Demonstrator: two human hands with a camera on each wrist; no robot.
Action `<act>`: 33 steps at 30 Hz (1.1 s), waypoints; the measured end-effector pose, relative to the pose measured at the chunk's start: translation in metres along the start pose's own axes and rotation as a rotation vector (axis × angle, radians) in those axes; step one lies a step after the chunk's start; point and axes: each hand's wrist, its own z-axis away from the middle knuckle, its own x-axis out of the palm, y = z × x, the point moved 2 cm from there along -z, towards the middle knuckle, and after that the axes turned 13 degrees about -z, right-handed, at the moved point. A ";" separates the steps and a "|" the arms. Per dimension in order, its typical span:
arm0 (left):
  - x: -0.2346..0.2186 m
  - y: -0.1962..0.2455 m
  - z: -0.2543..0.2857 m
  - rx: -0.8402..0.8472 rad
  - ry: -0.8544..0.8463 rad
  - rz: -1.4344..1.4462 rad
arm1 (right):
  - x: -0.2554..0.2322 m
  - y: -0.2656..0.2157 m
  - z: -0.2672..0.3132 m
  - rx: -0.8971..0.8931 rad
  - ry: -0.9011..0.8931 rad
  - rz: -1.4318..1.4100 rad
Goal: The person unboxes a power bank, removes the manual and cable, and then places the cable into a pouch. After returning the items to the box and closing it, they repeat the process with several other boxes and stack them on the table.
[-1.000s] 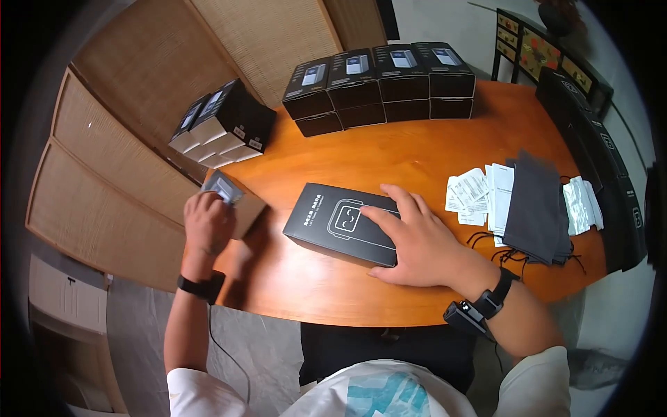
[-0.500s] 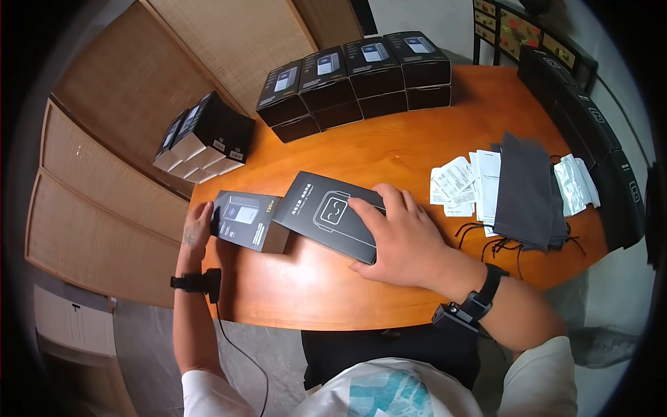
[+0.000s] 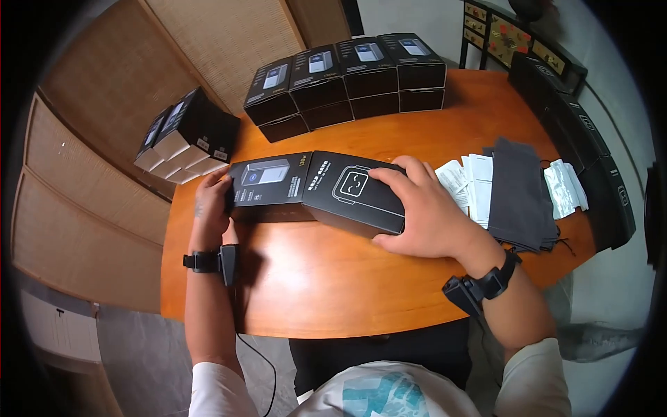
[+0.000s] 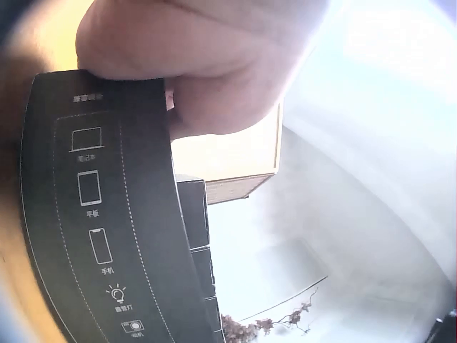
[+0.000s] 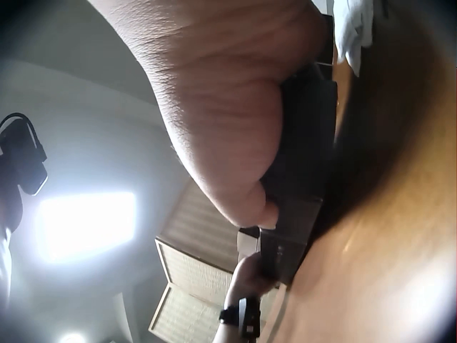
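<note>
Two dark boxes lie end to end on the wooden table in the head view. My left hand (image 3: 212, 201) holds the outer end of the left box (image 3: 267, 182), which shows a printed device picture; its icon-printed side (image 4: 107, 214) fills the left of the left wrist view. Around the far end of the right box (image 3: 354, 189), marked with a smiling-face outline, my right hand (image 3: 434, 215) curls, thumb at the near side and fingers on top. In the right wrist view the right hand's thumb (image 5: 268, 214) presses that box's side. The boxes touch at their inner ends.
Stacked dark boxes (image 3: 347, 87) line the table's back, with a smaller stack (image 3: 187, 139) at back left. Leaflets (image 3: 476, 184), dark cloth pouches (image 3: 520, 198) and silvery packets (image 3: 564, 189) lie on the right. More black boxes (image 3: 590, 149) run along the right edge.
The left box has turned, its printed face now up, and moved right against the other box. My left hand has shifted to its outer end. The right box has swung slightly and moved up in view.
</note>
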 end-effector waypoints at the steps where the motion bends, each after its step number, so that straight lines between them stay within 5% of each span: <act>1: 0.002 -0.002 0.001 0.012 0.020 0.042 | -0.003 0.004 -0.001 -0.005 -0.015 -0.006; 9: 0.002 -0.005 0.013 0.021 0.145 0.041 | -0.023 -0.006 -0.006 -0.100 -0.091 -0.003; 16: 0.012 -0.004 0.026 0.010 -0.060 0.190 | -0.018 -0.014 -0.005 -0.138 -0.087 -0.021; 22: 0.044 0.029 0.066 0.234 -0.205 -0.203 | -0.004 -0.007 -0.007 -0.107 -0.076 -0.088; 27: 0.061 0.033 0.084 0.167 -0.352 -0.034 | 0.028 -0.026 -0.017 -0.117 -0.104 0.027; 33: 0.060 0.021 0.074 0.113 -0.305 0.087 | 0.050 -0.047 -0.032 -0.120 -0.057 0.110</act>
